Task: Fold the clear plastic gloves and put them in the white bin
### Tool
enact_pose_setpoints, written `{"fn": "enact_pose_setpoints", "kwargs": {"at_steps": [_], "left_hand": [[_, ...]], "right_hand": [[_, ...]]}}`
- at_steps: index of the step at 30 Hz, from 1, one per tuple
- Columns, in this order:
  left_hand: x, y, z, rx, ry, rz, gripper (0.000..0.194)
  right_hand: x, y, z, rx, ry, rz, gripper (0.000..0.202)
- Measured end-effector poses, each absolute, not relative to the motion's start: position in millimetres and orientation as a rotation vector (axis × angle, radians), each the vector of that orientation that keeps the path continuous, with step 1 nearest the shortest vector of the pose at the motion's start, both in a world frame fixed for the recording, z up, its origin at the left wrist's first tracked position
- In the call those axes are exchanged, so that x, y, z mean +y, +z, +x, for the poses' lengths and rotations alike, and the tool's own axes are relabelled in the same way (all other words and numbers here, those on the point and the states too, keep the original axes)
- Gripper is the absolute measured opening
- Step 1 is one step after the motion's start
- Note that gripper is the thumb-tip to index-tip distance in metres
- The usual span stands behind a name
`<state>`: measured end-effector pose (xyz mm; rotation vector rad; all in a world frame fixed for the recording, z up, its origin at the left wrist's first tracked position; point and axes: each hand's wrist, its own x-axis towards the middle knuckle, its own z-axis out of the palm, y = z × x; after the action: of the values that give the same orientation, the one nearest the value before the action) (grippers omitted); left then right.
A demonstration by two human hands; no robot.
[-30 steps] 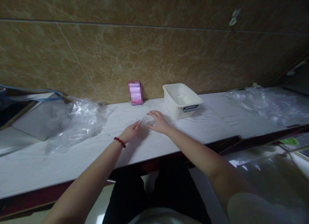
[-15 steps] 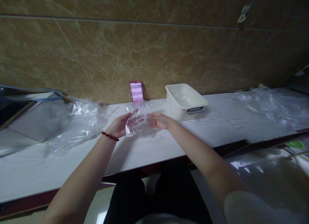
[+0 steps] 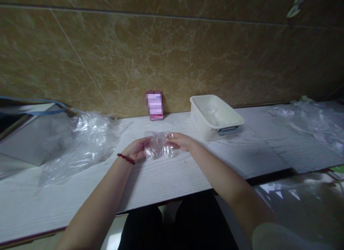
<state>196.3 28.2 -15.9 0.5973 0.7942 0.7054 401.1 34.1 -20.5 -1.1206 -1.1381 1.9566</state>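
Observation:
A small clear plastic bag (image 3: 159,146) is stretched between my two hands, just above the white wood-grain table (image 3: 172,178). My left hand (image 3: 137,149), with a red bead bracelet at the wrist, grips the bag's left side. On the right side, my right hand (image 3: 179,141) pinches the plastic between thumb and fingers. The fingertips show partly through the film. To the right stands a white open bin (image 3: 200,123) with a grey handle and some clear plastic inside.
Crumpled clear plastic (image 3: 88,138) lies on the left beside a pale box (image 3: 34,146). More clear film (image 3: 317,121) lies at the far right. A phone-like pink-screened object (image 3: 155,105) leans on the tiled wall (image 3: 172,56).
The bag has come lower and nearer the table's front, and its shape is now wider and flatter. My right hand has closed on its right side. The view has shifted slightly.

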Motion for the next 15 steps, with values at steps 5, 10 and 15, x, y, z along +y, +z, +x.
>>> {"fn": "enact_pose_setpoints", "kwargs": {"at_steps": [5, 10, 15], "left_hand": [[24, -11, 194, 0.835, 0.769, 0.712, 0.031], [22, -9, 197, 0.894, 0.873, 0.782, 0.026], [19, -5, 193, 0.796, 0.869, 0.805, 0.021]], "right_hand": [[34, -23, 400, -1.147, 1.847, -1.213, 0.011], [38, -29, 400, -1.17, 1.796, -1.168, 0.014], [37, -28, 398, -1.086, 1.757, -1.166, 0.004]]}}
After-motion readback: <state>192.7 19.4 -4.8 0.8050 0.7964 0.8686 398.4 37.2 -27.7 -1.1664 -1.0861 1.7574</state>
